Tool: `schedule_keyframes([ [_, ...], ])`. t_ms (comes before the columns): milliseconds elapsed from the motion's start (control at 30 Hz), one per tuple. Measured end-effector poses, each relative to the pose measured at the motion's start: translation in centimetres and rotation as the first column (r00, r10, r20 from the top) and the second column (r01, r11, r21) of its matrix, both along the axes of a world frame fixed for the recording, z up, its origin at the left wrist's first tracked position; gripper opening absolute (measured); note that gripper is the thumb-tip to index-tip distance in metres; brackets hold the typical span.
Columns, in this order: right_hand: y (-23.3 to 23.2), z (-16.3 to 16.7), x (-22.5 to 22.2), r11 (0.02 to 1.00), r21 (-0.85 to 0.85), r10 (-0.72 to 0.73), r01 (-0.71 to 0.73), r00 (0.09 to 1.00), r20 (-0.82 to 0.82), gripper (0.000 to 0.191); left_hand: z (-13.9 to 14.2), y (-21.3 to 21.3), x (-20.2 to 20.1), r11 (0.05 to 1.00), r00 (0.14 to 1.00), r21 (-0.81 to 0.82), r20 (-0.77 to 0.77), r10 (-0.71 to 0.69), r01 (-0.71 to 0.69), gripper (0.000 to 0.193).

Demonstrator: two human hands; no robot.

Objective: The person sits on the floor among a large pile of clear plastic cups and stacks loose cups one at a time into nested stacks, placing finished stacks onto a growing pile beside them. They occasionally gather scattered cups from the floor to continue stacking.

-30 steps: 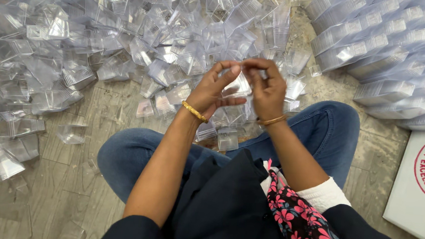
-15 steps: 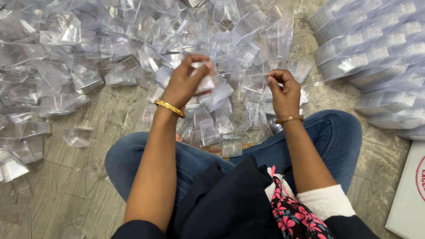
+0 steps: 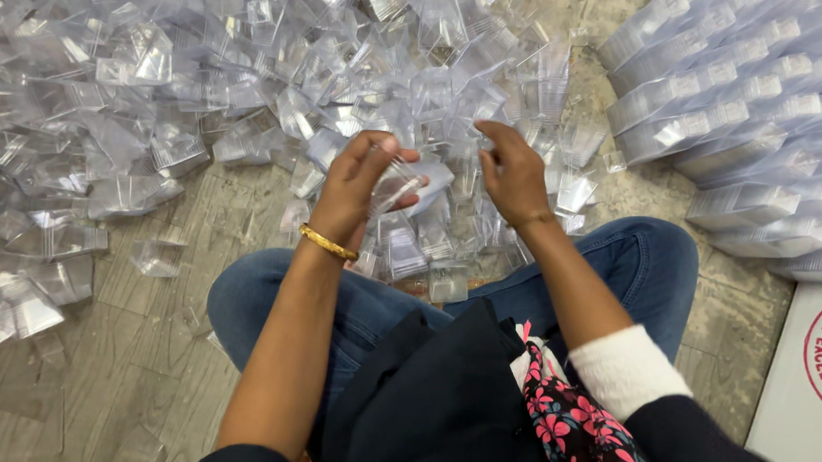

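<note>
Clear plastic pouch [image 3: 397, 184] | tilted, long axis up-right | left hand [image 3: 361, 194] pinches it

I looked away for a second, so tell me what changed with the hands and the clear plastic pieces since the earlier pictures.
A second ago both hands met on one small clear piece. They then parted: the left hand kept a clear plastic piece, while the right hand moved off to the right and now hangs with nothing in it over the loose pile. The stacked rows and the white box stayed put.
</note>
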State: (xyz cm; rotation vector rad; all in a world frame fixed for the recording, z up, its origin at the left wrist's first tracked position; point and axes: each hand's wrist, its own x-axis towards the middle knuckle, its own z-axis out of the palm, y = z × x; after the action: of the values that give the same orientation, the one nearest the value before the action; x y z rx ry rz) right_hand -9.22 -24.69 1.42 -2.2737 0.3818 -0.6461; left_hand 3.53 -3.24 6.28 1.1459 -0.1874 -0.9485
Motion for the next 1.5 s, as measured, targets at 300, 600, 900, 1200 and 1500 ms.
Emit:
schedule_keyframes([
  [300,1.8,1.1,-5.3,0.995,0.022,-0.091,0.094,0.990,-0.104,0.013,-1.8,-0.1,3.4,0.979,0.979,-0.059,0.042,0.200,-0.197,0.028],
  [600,9.4,-3.2,-12.7,0.958,-0.045,0.247,-0.285,0.892,-0.379,0.016,-2.5,-2.3,3.4,0.989,0.982,-0.020,0.117,0.146,-0.144,0.030],
  [900,8.8,-2.9,-9.9,0.961,-0.057,0.228,-0.272,0.889,-0.396,0.026,-2.9,-2.4,3.6,0.990,0.984,-0.016,0.110,0.142,-0.141,0.038],
  [1200,12.3,-7.3,-1.2,0.794,-0.513,0.131,-0.327,0.915,-0.381,0.072,-3.5,-2.8,3.7,0.990,0.966,-0.002,0.222,0.136,-0.139,0.043],
  [1500,8.5,-4.1,2.1,0.883,-0.361,0.153,-0.300,0.911,-0.384,0.065,-4.2,-2.8,4.1,0.988,0.955,-0.014,0.254,0.154,-0.156,0.040],
])
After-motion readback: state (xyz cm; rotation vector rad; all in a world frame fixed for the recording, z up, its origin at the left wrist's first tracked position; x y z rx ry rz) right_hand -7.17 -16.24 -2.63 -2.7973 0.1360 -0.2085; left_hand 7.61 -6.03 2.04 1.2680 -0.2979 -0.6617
